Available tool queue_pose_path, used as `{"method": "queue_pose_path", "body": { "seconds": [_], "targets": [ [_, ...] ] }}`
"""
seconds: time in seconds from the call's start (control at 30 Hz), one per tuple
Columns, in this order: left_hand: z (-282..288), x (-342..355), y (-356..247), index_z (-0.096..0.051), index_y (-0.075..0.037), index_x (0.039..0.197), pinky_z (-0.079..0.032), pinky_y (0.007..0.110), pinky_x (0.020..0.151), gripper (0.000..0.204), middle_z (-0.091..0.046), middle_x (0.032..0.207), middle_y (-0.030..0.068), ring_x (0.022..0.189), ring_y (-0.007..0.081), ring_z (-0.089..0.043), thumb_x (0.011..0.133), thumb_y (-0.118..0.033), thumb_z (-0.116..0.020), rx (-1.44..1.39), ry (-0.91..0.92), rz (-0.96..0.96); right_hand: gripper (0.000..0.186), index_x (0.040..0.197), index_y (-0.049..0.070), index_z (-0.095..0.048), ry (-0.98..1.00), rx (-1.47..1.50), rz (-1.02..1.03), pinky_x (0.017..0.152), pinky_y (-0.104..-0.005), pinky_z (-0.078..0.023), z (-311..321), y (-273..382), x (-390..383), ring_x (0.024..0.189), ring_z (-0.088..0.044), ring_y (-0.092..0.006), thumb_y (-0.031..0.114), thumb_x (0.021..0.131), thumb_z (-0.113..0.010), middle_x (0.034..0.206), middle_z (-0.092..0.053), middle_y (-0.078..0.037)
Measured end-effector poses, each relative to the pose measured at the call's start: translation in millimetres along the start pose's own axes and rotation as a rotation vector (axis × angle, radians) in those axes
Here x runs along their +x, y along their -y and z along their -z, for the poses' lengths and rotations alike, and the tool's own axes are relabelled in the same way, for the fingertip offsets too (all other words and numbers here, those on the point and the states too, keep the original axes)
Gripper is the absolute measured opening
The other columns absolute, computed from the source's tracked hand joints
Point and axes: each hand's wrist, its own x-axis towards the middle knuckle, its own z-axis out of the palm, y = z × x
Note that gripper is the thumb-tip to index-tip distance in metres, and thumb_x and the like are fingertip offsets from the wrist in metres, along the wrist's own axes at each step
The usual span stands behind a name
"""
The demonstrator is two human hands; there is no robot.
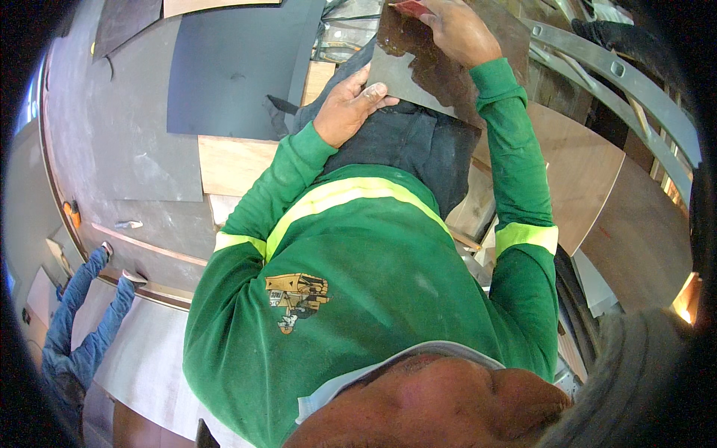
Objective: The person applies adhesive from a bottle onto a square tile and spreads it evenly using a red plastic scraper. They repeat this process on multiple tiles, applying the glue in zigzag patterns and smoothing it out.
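Across the middle and lower frame, a green sweater [366,284] with yellow bands, sleeves reaching up toward the top. Down the left side, a wide grey surface [142,142], dusty and scuffed. At upper left of centre, a smooth blue-grey sheet [239,67], with pale plywood [233,166] showing below. At right, a brown curved board [579,172], and above it a metal ladder [648,97] slanting down toward the right rim. Below centre-top, dark trousers [396,145]; at lower left, another person's legs [89,306] in blue jeans.

At top centre, over the trousers, a brown panel [448,82], coated wet and glossy apart from a duller grey patch near the lower left corner. Lower edge slanting down to the right; right side close to the right sleeve, crowded by boards and ladder beyond. More open room to the left, over the blue-grey sheet.

At the panel's lower left corner, the left hand [345,112], gripping the edge, fingers slightly parted and bent; cannot tell how far beneath. Near the top rim, the right hand [464,36], fingers drawn together, pinching a small red spreader [411,7] against the coating.
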Motion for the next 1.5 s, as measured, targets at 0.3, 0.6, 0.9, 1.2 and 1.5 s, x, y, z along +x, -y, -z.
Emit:
{"method": "queue_pose_path", "body": {
  "seconds": [0.3, 0.6, 0.9, 1.2, 1.5],
  "targets": [
    [1, -1, 3, -0.03, -0.002, 0.163, -0.049, 0.039, 0.113, 0.056, -0.053, 0.152, 0.0083, 0.134, 0.0176, -0.055, 0.111, -0.012, -0.05, 0.01, -0.017, -0.007, 0.024, 0.12, 0.006, -0.073, 0.054, 0.046, 0.064, 0.089, -0.0499, -0.052, -13, 13, -22, 0.1, -0.063, -0.0413, 0.01, 0.098, -0.063, 0.11, -0.073, -0.017],
    [6, 1, 2, -0.034, -0.001, 0.162, -0.049, 0.037, 0.113, 0.058, -0.055, 0.148, 0.0087, 0.132, 0.0169, -0.056, 0.11, -0.017, -0.055, 0.149, 0.037, -0.035, 0.026, 0.116, 0.007, -0.071, 0.097, -0.013, 0.073, 0.085, -0.0488, -0.053, -4, 53, -53, 0.097, -0.062, -0.0372, 0.006, 0.091, -0.065, 0.105, -0.072, -0.013],
    [11, -2, 6, -0.039, 0.0, 0.157, -0.045, 0.036, 0.116, 0.057, -0.056, 0.146, 0.0097, 0.13, 0.0174, -0.057, 0.107, -0.018, -0.061, 0.082, 0.101, -0.056, 0.032, 0.115, 0.012, -0.07, 0.085, -0.07, 0.102, 0.081, -0.0481, -0.056, 6, 76, -75, 0.099, -0.064, -0.0327, 0.006, 0.084, -0.066, 0.104, -0.07, -0.007],
    [11, -2, -7, -0.034, 0.008, 0.156, -0.045, 0.043, 0.121, 0.055, -0.052, 0.151, 0.0204, 0.138, 0.0308, -0.056, 0.105, -0.003, -0.051, -0.213, 0.088, 0.028, 0.035, 0.117, 0.013, -0.071, 0.124, 0.004, 0.094, 0.083, -0.0461, -0.055, 27, 98, -92, 0.1, -0.064, -0.0315, 0.001, 0.084, -0.065, 0.106, -0.071, -0.006],
    [20, 6, -10, -0.045, 0.01, 0.146, -0.053, 0.043, 0.114, 0.045, -0.056, 0.144, 0.0272, 0.131, 0.0363, -0.061, 0.113, -0.021, -0.044, -0.403, 0.024, 0.123, 0.036, 0.117, 0.011, -0.071, 0.052, -0.045, 0.098, 0.081, -0.0457, -0.055, 17, 85, -90, 0.1, -0.064, -0.0315, 0.002, 0.083, -0.066, 0.105, -0.071, -0.007]
  ]
}}
